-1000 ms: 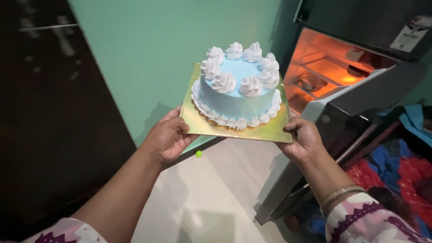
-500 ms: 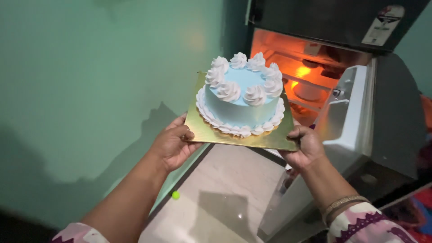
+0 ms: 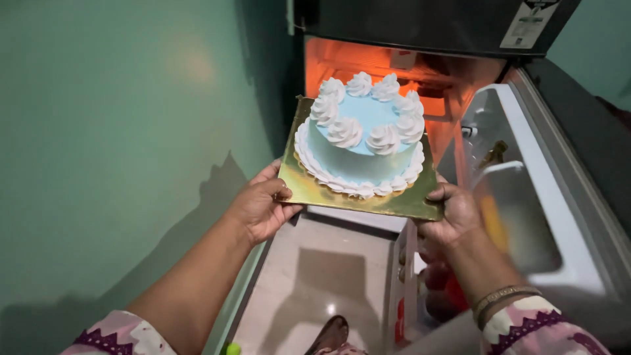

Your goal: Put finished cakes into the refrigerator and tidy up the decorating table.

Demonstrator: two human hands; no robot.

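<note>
Person stands at the open fridge [image 3: 420,72], both hands up, holding a gold board [image 3: 342,190] with a cake [image 3: 365,135] on it.

Left hand [image 3: 259,207]: grips the board's near-left corner, thumb on top at the edge, fingers curled under. Pinching the board.

Right hand [image 3: 453,213]: grips the near-right corner the same way, thumb over the top edge, fingers beneath. Bangles [image 3: 503,297] on that wrist, patterned sleeve [image 3: 545,329] below them.

Board is held roughly level, slightly tilted, in mid-air just in front of the fridge opening. Far edge sits close to the lit compartment; can't tell whether it has crossed the threshold.

Cake: round, pale blue sides and top, white piped rosettes around the top rim, white shell border at the base. Sits about centred on the board, gold margin showing all round.

Fridge interior glows orange, shelves visible behind the cake. Door [image 3: 532,190] swung open on the right, white inner liner with door bins; a small bottle-like item in one, too blurred to identify.

Green wall [image 3: 118,131] on the left. Pale tiled floor [image 3: 328,276] below, a foot [image 3: 332,332] at the bottom edge.
</note>
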